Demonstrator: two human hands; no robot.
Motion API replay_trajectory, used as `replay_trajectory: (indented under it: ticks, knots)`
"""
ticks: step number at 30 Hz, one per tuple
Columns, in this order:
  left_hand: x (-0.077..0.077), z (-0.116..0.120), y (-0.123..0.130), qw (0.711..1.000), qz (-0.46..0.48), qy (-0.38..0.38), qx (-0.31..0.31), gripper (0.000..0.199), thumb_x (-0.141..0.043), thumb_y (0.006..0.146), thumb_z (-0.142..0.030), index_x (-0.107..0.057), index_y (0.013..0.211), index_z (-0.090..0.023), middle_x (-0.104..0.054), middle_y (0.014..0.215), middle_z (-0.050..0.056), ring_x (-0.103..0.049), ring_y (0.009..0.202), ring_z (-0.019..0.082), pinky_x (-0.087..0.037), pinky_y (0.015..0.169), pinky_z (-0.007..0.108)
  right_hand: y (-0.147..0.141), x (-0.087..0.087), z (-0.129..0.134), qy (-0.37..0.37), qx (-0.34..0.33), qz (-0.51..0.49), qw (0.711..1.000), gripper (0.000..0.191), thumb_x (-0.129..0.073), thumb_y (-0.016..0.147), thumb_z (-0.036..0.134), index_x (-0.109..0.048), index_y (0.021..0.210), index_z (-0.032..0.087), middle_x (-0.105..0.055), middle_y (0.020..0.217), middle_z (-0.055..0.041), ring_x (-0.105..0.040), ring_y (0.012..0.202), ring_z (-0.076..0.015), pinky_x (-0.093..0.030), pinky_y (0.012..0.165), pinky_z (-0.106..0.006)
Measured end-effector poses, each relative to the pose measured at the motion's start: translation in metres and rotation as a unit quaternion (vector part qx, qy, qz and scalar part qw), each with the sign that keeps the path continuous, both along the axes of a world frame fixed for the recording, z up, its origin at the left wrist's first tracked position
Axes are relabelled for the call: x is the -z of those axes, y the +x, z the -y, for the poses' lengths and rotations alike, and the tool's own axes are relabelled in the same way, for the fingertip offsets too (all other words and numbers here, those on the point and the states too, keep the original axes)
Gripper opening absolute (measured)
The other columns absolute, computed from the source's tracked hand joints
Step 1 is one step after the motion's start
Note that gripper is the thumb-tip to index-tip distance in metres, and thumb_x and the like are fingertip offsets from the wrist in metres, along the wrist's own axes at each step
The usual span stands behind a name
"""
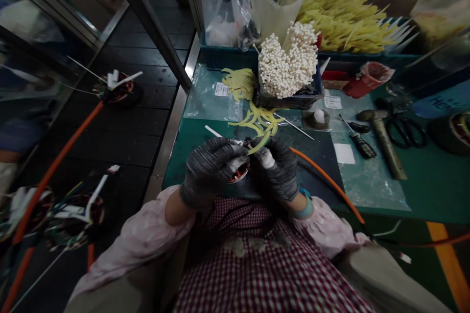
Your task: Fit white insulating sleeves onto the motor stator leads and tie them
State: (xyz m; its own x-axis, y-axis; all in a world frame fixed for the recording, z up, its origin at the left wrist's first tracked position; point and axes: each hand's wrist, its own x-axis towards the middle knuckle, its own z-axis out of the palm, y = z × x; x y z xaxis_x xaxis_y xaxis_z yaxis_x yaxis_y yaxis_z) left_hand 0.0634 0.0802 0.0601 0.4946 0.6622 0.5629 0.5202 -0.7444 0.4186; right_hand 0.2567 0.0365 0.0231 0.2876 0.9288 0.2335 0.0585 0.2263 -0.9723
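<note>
At the table's front edge, my gloved left hand (207, 168) is closed on the rim of a small motor stator (240, 172) with copper windings, mostly hidden by my hands. A white sleeve (213, 131) sticks out past the left fingers. My gloved right hand (282, 166), its thumb wrapped in white, is closed by a curved yellow insulation strip (260, 145) and appears to pinch it. The strip lies across the stator's top. Beyond it are several loose yellow strips (253, 120) and a thin white stick (295, 126).
A box of thin white rods (288, 66) stands behind, beside a heap of yellow strips (341, 14). On the right lie a screwdriver (362, 144), hammer (384, 142) and scissors (407, 132). An orange cable (326, 176) crosses the table. More stators (117, 90) sit on the left.
</note>
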Motion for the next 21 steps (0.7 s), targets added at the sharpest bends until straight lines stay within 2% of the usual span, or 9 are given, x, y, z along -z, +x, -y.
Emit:
replay_trajectory:
  ticks: [3, 5, 9, 11, 13, 15, 17, 18, 21]
  knots:
    - [-0.016, 0.003, -0.005, 0.999, 0.006, -0.01, 0.032, 0.018, -0.071, 0.114, -0.033, -0.086, 0.114, -0.024, -0.09, 0.113, 0.007, -0.087, 0.097, 0.022, -0.072, 0.083, 0.032, 0.001, -0.003, 0.008, 0.014, -0.009, 0.004, 1.0, 0.036, -0.081, 0.104, 0.066, -0.085, 0.113, 0.032, -0.09, 0.112, -0.0012, -0.086, 0.104, -0.0264, -0.071, 0.1, -0.045]
    - [-0.03, 0.004, -0.007, 0.995, 0.047, -0.077, 0.042, 0.02, -0.075, 0.112, -0.042, -0.084, 0.107, -0.025, -0.089, 0.102, 0.005, -0.085, 0.085, 0.022, -0.072, 0.076, 0.034, 0.001, -0.007, 0.01, 0.04, -0.034, 0.024, 0.998, 0.03, -0.078, 0.108, 0.062, -0.084, 0.112, 0.033, -0.089, 0.11, 0.0003, -0.086, 0.105, -0.0254, -0.071, 0.102, -0.044]
    - [-0.047, -0.003, -0.014, 0.973, 0.084, -0.213, -0.014, 0.039, -0.073, 0.105, -0.066, -0.077, 0.089, -0.031, -0.084, 0.085, 0.002, -0.079, 0.074, 0.025, -0.07, 0.068, 0.043, -0.001, -0.011, 0.005, 0.134, -0.145, 0.101, 0.975, 0.028, -0.071, 0.113, 0.057, -0.084, 0.109, 0.033, -0.087, 0.106, -0.001, -0.085, 0.107, -0.0254, -0.069, 0.105, -0.044]
    - [-0.042, -0.01, -0.023, 0.97, 0.061, -0.227, -0.055, 0.036, -0.07, 0.104, -0.068, -0.079, 0.094, -0.035, -0.084, 0.091, 0.002, -0.079, 0.081, 0.027, -0.071, 0.076, 0.047, 0.001, -0.01, 0.001, 0.127, -0.165, 0.104, 0.973, 0.03, -0.067, 0.115, 0.059, -0.084, 0.112, 0.034, -0.087, 0.11, -0.0022, -0.085, 0.108, -0.026, -0.07, 0.105, -0.045]
    - [-0.026, -0.016, -0.035, 0.968, 0.035, -0.226, -0.1, 0.036, -0.075, 0.1, -0.071, -0.08, 0.11, -0.036, -0.087, 0.106, 0.002, -0.081, 0.093, 0.03, -0.072, 0.085, 0.05, 0.007, -0.01, -0.005, 0.087, -0.178, 0.074, 0.977, 0.032, -0.065, 0.115, 0.061, -0.083, 0.118, 0.035, -0.087, 0.113, -0.0027, -0.084, 0.109, -0.0267, -0.071, 0.102, -0.047]
    - [-0.007, -0.021, -0.045, 0.96, -0.016, -0.246, -0.134, 0.067, -0.085, 0.088, -0.078, -0.077, 0.136, -0.032, -0.087, 0.12, 0.007, -0.082, 0.103, 0.034, -0.071, 0.089, 0.051, 0.017, -0.013, -0.011, 0.058, -0.226, 0.058, 0.971, 0.033, -0.065, 0.115, 0.063, -0.084, 0.122, 0.036, -0.087, 0.115, -0.0023, -0.085, 0.108, -0.0266, -0.071, 0.101, -0.047]
    - [0.009, -0.026, -0.051, 0.936, -0.095, -0.308, -0.141, 0.102, -0.089, 0.08, -0.084, -0.067, 0.156, -0.02, -0.086, 0.126, 0.016, -0.083, 0.107, 0.04, -0.071, 0.091, 0.053, 0.026, -0.017, -0.019, 0.057, -0.285, 0.089, 0.953, 0.031, -0.068, 0.114, 0.061, -0.087, 0.123, 0.038, -0.087, 0.116, -0.0021, -0.084, 0.111, -0.0264, -0.07, 0.106, -0.046]
    - [0.015, -0.029, -0.051, 0.922, -0.128, -0.34, -0.137, 0.108, -0.089, 0.08, -0.085, -0.066, 0.159, -0.015, -0.085, 0.127, 0.02, -0.083, 0.109, 0.043, -0.07, 0.092, 0.055, 0.028, -0.017, -0.023, 0.067, -0.308, 0.124, 0.941, 0.029, -0.069, 0.114, 0.058, -0.087, 0.124, 0.038, -0.087, 0.119, -0.0023, -0.084, 0.113, -0.0264, -0.069, 0.11, -0.046]
    - [0.026, -0.042, -0.049, 0.901, -0.161, -0.389, -0.105, 0.086, -0.084, 0.089, -0.081, -0.078, 0.145, -0.016, -0.085, 0.13, 0.02, -0.083, 0.115, 0.044, -0.067, 0.102, 0.058, 0.023, -0.01, -0.028, 0.128, -0.323, 0.29, 0.892, 0.029, -0.068, 0.116, 0.049, -0.085, 0.135, 0.036, -0.086, 0.129, -0.0053, -0.081, 0.118, -0.0279, -0.067, 0.113, -0.047]
